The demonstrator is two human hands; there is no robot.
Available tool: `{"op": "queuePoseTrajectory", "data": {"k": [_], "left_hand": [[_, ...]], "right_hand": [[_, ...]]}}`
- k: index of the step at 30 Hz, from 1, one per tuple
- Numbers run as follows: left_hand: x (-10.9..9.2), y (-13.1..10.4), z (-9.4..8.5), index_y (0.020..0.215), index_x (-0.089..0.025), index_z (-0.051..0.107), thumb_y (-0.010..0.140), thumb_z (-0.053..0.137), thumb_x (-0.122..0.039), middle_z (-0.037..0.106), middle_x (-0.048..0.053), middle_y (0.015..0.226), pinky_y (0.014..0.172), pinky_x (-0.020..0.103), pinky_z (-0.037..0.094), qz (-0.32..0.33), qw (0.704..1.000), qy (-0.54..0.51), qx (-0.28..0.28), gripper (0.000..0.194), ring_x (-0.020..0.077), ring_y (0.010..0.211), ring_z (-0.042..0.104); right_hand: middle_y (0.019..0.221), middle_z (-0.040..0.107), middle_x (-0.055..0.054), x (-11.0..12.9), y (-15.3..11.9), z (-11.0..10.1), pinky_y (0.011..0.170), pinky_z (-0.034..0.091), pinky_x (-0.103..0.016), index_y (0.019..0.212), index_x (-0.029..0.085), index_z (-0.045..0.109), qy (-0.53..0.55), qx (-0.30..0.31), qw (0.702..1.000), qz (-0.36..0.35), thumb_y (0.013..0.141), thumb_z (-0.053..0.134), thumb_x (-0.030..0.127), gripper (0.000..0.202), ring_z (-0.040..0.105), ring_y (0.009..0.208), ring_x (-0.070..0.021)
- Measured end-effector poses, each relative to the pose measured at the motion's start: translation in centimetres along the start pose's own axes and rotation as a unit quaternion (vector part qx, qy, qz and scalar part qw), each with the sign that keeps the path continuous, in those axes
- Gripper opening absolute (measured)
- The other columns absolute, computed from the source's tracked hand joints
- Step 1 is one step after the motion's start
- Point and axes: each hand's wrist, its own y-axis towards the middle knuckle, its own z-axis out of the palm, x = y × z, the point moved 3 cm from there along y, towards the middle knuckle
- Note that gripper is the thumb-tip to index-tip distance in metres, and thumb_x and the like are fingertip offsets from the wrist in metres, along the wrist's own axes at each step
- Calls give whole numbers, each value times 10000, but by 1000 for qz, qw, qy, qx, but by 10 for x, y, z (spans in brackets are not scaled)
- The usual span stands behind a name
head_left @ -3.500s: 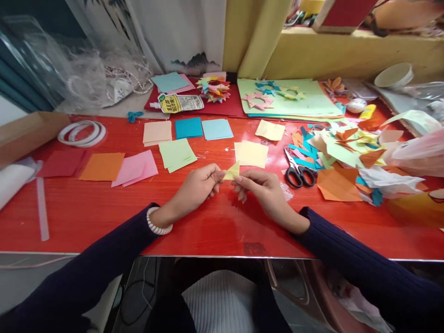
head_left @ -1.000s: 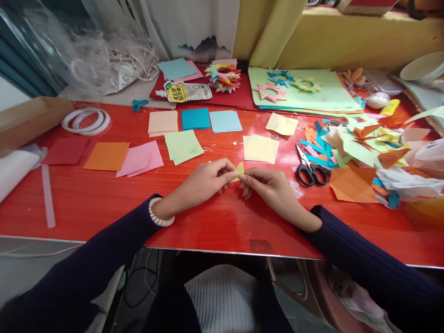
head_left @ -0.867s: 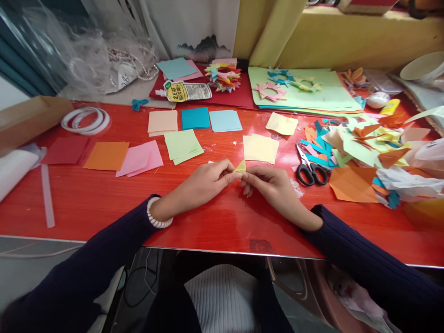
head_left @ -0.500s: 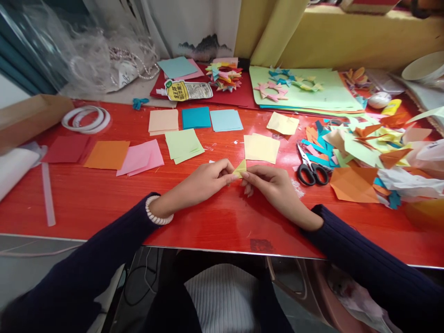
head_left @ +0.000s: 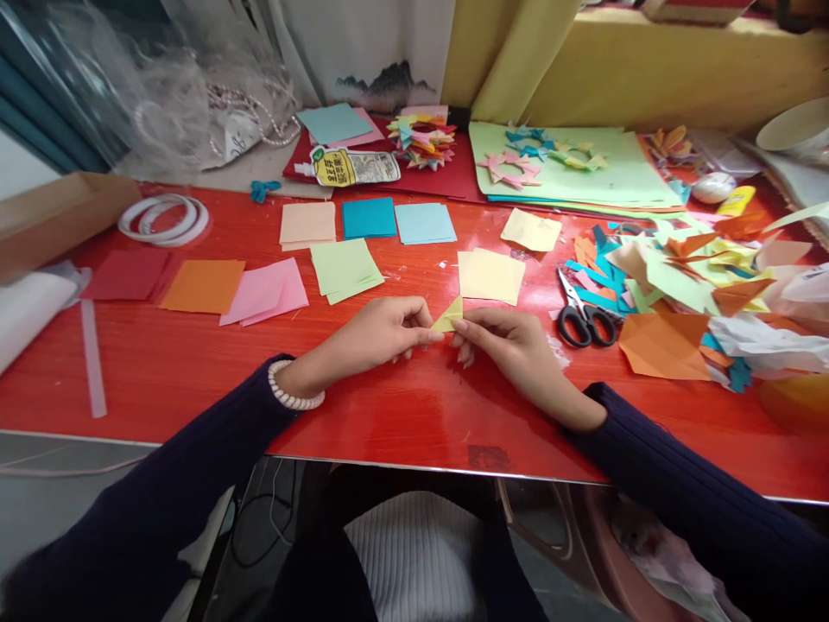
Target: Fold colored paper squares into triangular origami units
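A small folded yellow paper triangle (head_left: 449, 316) is held between the two hands above the red table (head_left: 389, 423). My left hand (head_left: 383, 334) pinches its left corner with thumb and fingertips. On the other side, my right hand (head_left: 511, 345) grips the paper's right edge between thumb and index finger, its other fingers curled below. Just beyond the hands lies a stack of pale yellow squares (head_left: 490, 276), with one more yellow piece (head_left: 531, 230) behind it.
Black-handled scissors (head_left: 583, 320) lie right of my right hand, beside a heap of paper scraps (head_left: 686, 268). Green squares (head_left: 346, 269), pink squares (head_left: 265, 292) and orange squares (head_left: 202, 286) lie to the left. Folded paper rings (head_left: 420, 141) and a pouch (head_left: 353, 168) are at the back.
The fingers of my left hand have shifted slightly left on the paper, so more of the triangle shows. My right hand keeps its grip. The whole view has moved very slightly.
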Motion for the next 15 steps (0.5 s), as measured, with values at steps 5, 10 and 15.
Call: {"op": "queuePoseTrajectory", "data": {"k": [5, 10, 15], "left_hand": [[1, 1, 2, 720, -177, 460, 816, 558, -363, 515, -30, 583, 455, 193, 379, -5, 999, -26, 20, 231, 77, 484, 497], [-6, 0, 8, 830, -175, 489, 865, 485, -378, 570, -6, 749, 562, 218, 413, 47, 999, 20, -15, 207, 92, 611, 536], [-11, -4, 14, 732, -182, 429, 899, 441, -262, 512, -23, 675, 574, 230, 339, 124, 979, 123, -101, 185, 96, 613, 449]], "right_hand": [[600, 619, -16, -1, 0, 0, 539, 470, -246, 713, 160, 618, -21, 11, 1000, -5, 858, 514, 427, 321, 574, 529, -107], [589, 609, -8, 0, -1, 0, 533, 448, -245, 736, 161, 611, -90, 26, 995, -34, 873, 503, 390, 288, 569, 520, -107], [556, 584, 12, 2, -6, 5, 508, 413, -226, 709, 167, 592, -152, 59, 985, -61, 888, 485, 285, 240, 551, 508, -94]]}}
